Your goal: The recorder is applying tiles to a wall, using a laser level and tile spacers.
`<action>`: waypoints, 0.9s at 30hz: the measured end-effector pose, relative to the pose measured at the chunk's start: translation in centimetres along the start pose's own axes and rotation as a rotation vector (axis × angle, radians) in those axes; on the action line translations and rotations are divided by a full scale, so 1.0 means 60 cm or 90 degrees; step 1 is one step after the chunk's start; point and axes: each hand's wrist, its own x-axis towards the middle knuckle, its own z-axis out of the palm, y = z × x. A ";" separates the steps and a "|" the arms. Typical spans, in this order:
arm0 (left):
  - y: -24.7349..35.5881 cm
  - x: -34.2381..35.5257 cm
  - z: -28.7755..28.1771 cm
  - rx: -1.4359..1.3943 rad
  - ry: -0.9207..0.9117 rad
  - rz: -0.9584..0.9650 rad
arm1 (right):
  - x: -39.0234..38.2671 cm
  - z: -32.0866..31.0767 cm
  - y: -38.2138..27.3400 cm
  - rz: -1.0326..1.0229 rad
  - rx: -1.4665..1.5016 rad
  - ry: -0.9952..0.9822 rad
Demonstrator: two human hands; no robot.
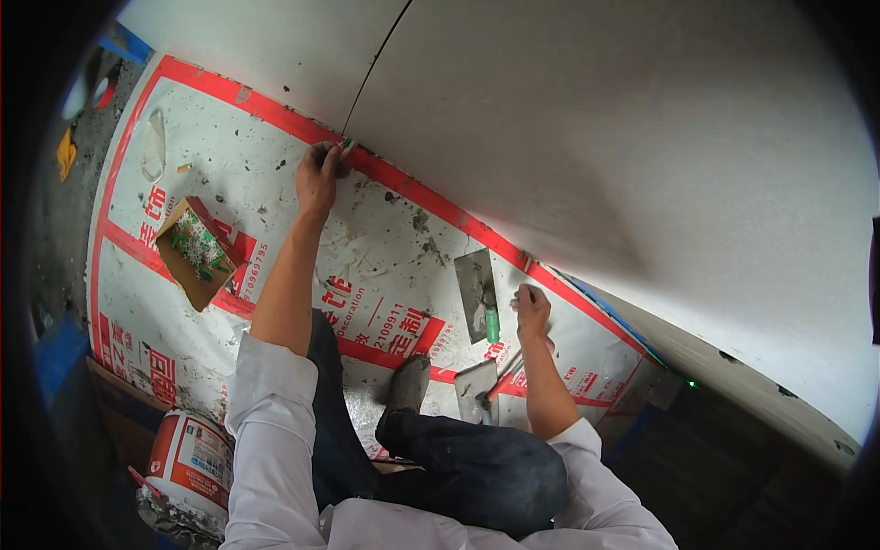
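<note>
My left hand (318, 183) is at the foot of a large pale wall panel (587, 119). Its thumb and fingers pinch a small pale piece (347, 144) right by the dark vertical joint (374, 64). My right hand (533, 312) is farther right along the panel's bottom edge, its fingers curled together; whatever is in them is hidden. A small upright piece (526, 261) stands at the panel's foot just beyond that hand. Left of my left forearm, an open cardboard box (191, 275) holds many small white and green pieces (197, 240).
White and red printed sheeting (275, 151) covers the floor, strewn with crumbs. A flat trowel with a green handle (492, 325) and another with a red handle (502, 385) lie near my right hand. A red and white bucket (191, 458) stands at lower left.
</note>
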 end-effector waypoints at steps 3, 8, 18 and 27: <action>0.019 -0.045 -0.045 0.125 0.011 0.007 | 0.026 0.054 0.017 -0.016 -0.052 0.021; -0.006 -0.208 -0.069 0.166 -0.076 -0.037 | 0.085 0.099 0.020 -0.036 -0.073 0.095; -0.038 -0.237 -0.107 0.316 -0.121 -0.081 | 0.091 0.144 0.009 -0.064 -0.180 0.208; -0.036 -0.230 -0.101 0.245 -0.112 -0.126 | 0.112 0.139 0.031 -0.036 -0.167 0.238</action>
